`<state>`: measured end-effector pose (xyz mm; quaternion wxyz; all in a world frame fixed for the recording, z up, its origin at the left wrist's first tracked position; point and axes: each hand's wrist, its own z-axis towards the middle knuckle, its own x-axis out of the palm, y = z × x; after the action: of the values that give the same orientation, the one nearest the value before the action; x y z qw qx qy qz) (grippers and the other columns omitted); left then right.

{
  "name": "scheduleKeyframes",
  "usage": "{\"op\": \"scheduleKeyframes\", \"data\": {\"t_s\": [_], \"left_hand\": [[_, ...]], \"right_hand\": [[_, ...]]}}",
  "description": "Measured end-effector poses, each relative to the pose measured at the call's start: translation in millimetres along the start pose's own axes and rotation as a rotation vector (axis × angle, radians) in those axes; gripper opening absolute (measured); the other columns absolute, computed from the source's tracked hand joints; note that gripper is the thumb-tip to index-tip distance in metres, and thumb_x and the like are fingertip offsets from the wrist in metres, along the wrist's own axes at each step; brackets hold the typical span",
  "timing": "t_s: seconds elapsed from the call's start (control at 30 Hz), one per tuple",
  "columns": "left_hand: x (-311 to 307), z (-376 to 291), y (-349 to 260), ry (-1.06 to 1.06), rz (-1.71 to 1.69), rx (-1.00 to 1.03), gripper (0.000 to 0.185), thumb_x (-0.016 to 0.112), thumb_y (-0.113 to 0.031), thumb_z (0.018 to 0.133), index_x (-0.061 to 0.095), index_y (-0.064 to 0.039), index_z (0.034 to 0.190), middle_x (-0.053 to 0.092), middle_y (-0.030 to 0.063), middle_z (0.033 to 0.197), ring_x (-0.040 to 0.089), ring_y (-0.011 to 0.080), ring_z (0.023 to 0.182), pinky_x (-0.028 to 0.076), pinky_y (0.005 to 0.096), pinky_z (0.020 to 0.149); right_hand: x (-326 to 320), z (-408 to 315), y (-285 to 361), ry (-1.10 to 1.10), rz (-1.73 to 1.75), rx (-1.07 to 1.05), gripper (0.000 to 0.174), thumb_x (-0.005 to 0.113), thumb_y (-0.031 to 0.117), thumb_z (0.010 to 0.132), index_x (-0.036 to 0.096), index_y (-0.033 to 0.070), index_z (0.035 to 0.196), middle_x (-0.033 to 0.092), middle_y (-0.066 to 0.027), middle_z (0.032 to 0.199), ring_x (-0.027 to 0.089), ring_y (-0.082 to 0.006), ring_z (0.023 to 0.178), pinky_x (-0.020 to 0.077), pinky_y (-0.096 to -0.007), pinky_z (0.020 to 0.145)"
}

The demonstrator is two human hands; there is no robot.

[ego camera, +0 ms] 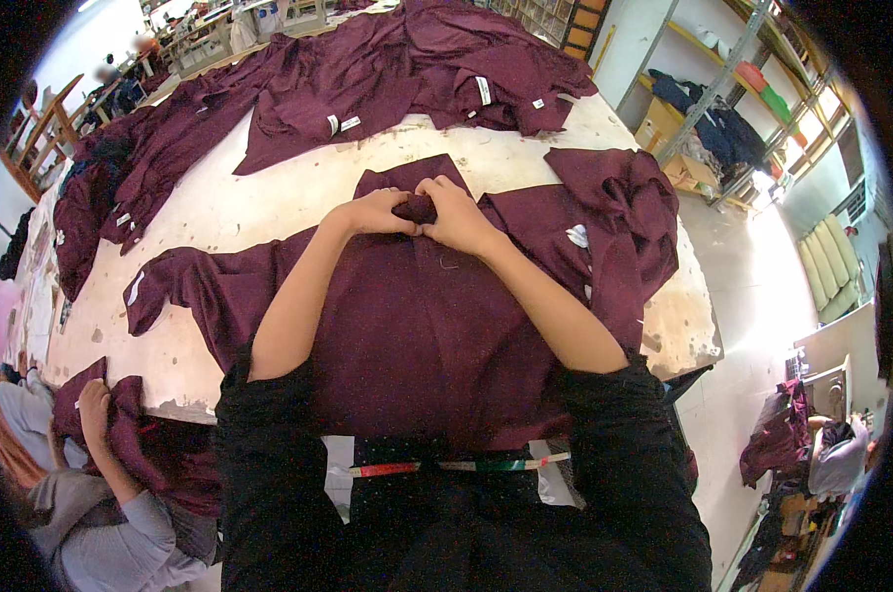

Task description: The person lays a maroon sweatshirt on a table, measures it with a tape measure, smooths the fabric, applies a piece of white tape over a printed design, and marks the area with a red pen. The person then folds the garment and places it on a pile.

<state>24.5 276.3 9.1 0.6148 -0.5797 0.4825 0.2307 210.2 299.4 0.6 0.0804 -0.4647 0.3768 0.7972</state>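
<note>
A maroon fabric garment point(424, 333) lies spread over the table in front of me, its lower edge reaching my body. Near its upper middle, my left hand point(380, 211) and my right hand point(450, 214) meet and pinch a small bunched fold of the same cloth between thumbs and fingers. A flap of the garment stands out just beyond my hands. One sleeve-like part point(172, 277) stretches left; a bunched part point(624, 214) with white patches lies right. A tape measure point(483, 465) crosses my front at the waist.
More maroon garments point(328, 81) with white labels are heaped along the far side of the pale, stained table point(187, 355). A co-worker's hand point(95, 407) holds maroon cloth at the lower left. Metal shelving point(701, 89) with folded cloth and cartons stands at the right, beyond the floor.
</note>
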Motion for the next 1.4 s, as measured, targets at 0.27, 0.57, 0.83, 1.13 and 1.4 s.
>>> {"op": "scheduleKeyframes", "data": {"t_s": [0.27, 0.57, 0.83, 1.13, 1.4], "left_hand": [[11, 6, 23, -0.052, -0.028, 0.031, 0.077, 0.077, -0.041, 0.066, 0.049, 0.000, 0.126, 0.050, 0.0231, 0.126, 0.047, 0.0362, 0.119, 0.039, 0.0401, 0.100], [0, 12, -1, 0.081, 0.032, -0.148, 0.077, 0.075, -0.041, 0.069, 0.047, 0.004, 0.124, 0.052, 0.0217, 0.123, 0.050, 0.0344, 0.116, 0.040, 0.0386, 0.098], [-7, 10, -23, 0.087, 0.066, -0.148, 0.075, 0.074, -0.037, 0.069, 0.047, 0.004, 0.125, 0.052, 0.0228, 0.123, 0.052, 0.0343, 0.114, 0.041, 0.0385, 0.097], [5, -14, -10, -0.429, 0.026, 0.044, 0.069, 0.073, -0.029, 0.072, 0.044, -0.005, 0.130, 0.051, 0.0229, 0.122, 0.044, 0.0350, 0.121, 0.038, 0.0409, 0.099], [34, -114, -86, -0.472, 0.151, 0.203, 0.031, 0.060, -0.022, 0.085, 0.055, -0.009, 0.112, 0.054, 0.0086, 0.114, 0.049, 0.0289, 0.109, 0.037, 0.0403, 0.095]], "right_hand": [[-10, -21, 36, -0.251, 0.005, -0.397, 0.034, 0.060, -0.001, 0.072, 0.051, 0.002, 0.104, 0.053, -0.0193, 0.108, 0.054, -0.0356, 0.096, 0.0448, -0.0410, 0.085], [-54, -190, 111, 0.765, -0.321, -0.477, 0.024, 0.061, 0.015, 0.076, 0.056, 0.002, 0.095, 0.054, -0.0109, 0.098, 0.061, -0.0268, 0.077, 0.0505, -0.0384, 0.066], [-22, -195, 131, 0.728, -0.109, -0.608, 0.023, 0.056, 0.007, 0.076, 0.053, -0.003, 0.096, 0.054, -0.0132, 0.091, 0.063, -0.0262, 0.070, 0.0531, -0.0358, 0.058], [13, -217, 114, 0.841, 0.178, -0.537, 0.036, 0.052, 0.002, 0.079, 0.051, -0.001, 0.114, 0.055, -0.0165, 0.110, 0.064, -0.0295, 0.085, 0.0537, -0.0391, 0.072], [-84, -158, 86, -0.022, 0.173, -0.253, 0.020, 0.050, -0.002, 0.084, 0.057, 0.002, 0.102, 0.057, -0.0134, 0.103, 0.056, -0.0277, 0.096, 0.0453, -0.0365, 0.083]]}}
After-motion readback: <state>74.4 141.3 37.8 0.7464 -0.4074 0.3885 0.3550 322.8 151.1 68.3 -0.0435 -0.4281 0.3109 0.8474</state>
